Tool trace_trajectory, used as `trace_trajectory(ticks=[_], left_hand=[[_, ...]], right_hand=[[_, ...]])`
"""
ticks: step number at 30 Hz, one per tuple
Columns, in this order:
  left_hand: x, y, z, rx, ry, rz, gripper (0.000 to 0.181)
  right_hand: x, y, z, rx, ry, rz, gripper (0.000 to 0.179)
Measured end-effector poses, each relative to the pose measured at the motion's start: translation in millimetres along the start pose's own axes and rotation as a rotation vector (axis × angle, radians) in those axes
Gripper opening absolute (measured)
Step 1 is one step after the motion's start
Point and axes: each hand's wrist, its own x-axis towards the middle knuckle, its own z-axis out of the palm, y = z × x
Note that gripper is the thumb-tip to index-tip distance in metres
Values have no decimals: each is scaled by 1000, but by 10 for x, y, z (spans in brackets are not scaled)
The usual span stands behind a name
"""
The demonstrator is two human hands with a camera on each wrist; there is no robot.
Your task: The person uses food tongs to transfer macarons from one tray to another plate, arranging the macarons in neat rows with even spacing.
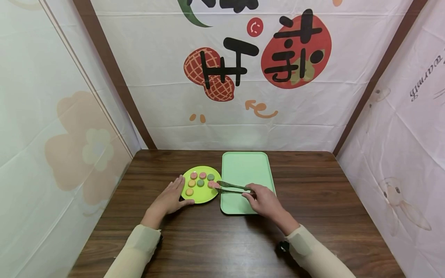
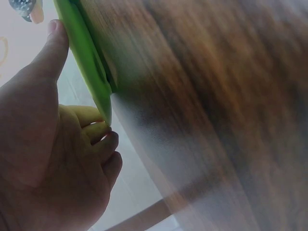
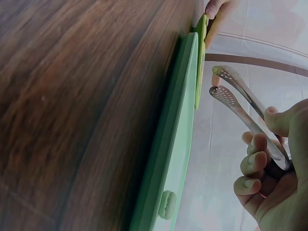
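Note:
A round yellow-green plate (image 1: 208,198) holds several pink, yellow and green macarons. My left hand (image 1: 170,197) rests against its left and front rim, thumb and fingers spread apart. In my right hand (image 1: 265,199) I grip metal tongs (image 1: 233,191) with perforated tips, reaching left over the light green tray (image 1: 245,165) to the plate's right edge. Between the tong tips sits a pink macaron (image 1: 212,184), also seen in the right wrist view. A green macaron (image 3: 167,204) lies on the tray in that view; from the head, my right hand seems to hide it.
Plate and tray stand side by side on a dark wooden table (image 1: 208,243). Printed cloth walls (image 1: 156,108) close off the back and both sides. A dark band sits under each sleeve cuff (image 1: 301,240).

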Motion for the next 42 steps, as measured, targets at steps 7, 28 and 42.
trace_trajectory(ticks=[7, 28, 42], left_hand=[[-6, -7, 13, -1, 5, -6, 110], [1, -13, 6, 13, 21, 9, 109], [6, -31, 25, 1, 23, 13, 109]], right_hand=[[51, -30, 56, 10, -25, -3, 21], [208, -161, 224, 39, -61, -22, 23], [260, -221, 297, 1, -83, -1, 25]])
